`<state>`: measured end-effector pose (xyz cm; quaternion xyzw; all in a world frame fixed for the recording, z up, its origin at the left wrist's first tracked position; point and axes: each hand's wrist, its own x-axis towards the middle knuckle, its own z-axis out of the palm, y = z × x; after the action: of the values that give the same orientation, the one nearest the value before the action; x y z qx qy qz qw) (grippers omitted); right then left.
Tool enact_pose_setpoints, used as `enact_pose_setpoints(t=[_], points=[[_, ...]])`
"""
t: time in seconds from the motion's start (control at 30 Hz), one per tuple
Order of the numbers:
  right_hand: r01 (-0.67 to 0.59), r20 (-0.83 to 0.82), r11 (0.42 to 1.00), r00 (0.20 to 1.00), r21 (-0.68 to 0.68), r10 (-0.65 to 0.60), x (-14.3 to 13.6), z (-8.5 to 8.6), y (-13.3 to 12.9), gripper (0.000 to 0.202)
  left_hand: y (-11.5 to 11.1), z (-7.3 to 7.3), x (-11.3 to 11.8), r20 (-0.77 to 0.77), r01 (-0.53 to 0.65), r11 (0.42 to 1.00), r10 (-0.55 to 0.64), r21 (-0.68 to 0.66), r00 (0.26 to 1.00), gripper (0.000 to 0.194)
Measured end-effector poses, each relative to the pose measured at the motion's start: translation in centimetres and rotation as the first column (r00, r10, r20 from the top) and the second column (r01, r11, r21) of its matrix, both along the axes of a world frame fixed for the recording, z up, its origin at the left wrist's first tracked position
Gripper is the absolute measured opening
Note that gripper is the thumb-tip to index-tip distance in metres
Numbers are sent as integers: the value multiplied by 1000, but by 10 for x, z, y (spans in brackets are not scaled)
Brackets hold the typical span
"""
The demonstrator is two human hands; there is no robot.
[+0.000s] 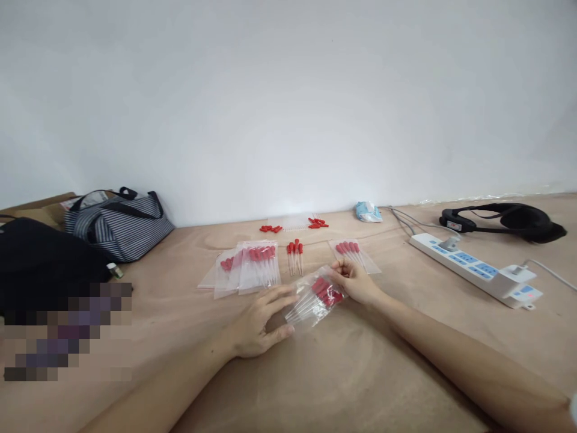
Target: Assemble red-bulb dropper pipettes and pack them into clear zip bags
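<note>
A clear plastic bag [300, 310] of glass droppers with red rubber bulbs [325, 290] lies tilted between my hands, its bulb end toward the upper right. My right hand [356, 281] pinches the bag's upper right edge between thumb and fingers. At the other end, my left hand [265, 319] is open, thumb and fingers apart, with the fingertips against the bag's left side. Just beyond are several loose droppers [295, 249] in a small group. Overlapping filled bags [256, 270] lie to their left, and another filled bag [354, 252] is to their right.
Loose red bulbs [270, 228] and more red bulbs [318, 223] lie by the wall. A blue-and-white packet [368, 211], a power strip [469, 267] with cables and a black headset [500, 222] are at right. A striped bag [119, 222] and a small vial [114, 270] stand left.
</note>
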<state>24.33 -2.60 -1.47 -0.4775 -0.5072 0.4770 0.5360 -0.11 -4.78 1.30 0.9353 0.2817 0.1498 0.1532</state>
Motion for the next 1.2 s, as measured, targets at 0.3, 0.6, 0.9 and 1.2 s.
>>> enact_pose_setpoints(t=[0.3, 0.6, 0.9, 1.2], points=[[91, 140, 954, 981, 286, -135, 29, 17, 52, 25, 54, 5, -36, 436, -651, 717, 517, 249, 737, 26], [357, 531, 845, 661, 398, -529, 58, 15, 86, 18, 88, 6, -104, -45, -953, 215, 977, 214, 211, 40], [335, 723, 771, 282, 543, -631, 48, -7, 61, 18, 94, 6, -103, -79, -972, 229, 971, 55, 225, 22], [177, 674, 716, 247, 675, -696, 29, -6, 44, 13, 75, 33, -91, 593, -959, 283, 774, -7, 223, 23]])
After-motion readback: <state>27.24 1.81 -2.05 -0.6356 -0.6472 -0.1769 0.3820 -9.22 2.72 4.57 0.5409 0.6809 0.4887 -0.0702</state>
